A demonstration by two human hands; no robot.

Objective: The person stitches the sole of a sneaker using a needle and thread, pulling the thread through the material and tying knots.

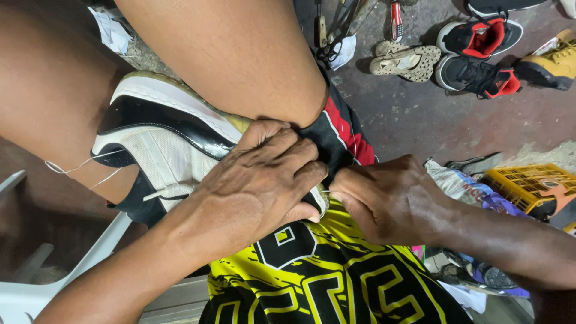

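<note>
A black-and-white sneaker (162,141) lies wedged between my bare knees, sole edge toward the top. My left hand (258,180) presses flat over its heel end, fingers spread across the shoe. My right hand (384,201) is closed at the shoe's edge, fingertips pinched where a needle or thread seems to be, though that spot is too small to tell. A thin white thread (78,168) trails off the shoe to the left. My yellow-and-black shirt (318,276) fills the bottom.
On the concrete floor at the top right lie a pair of black-and-red sneakers (480,57), worn sandals (408,60) and a yellow boot (552,60). A yellow plastic crate (528,183) and crumpled bags sit at the right. A white plastic chair (36,288) shows at bottom left.
</note>
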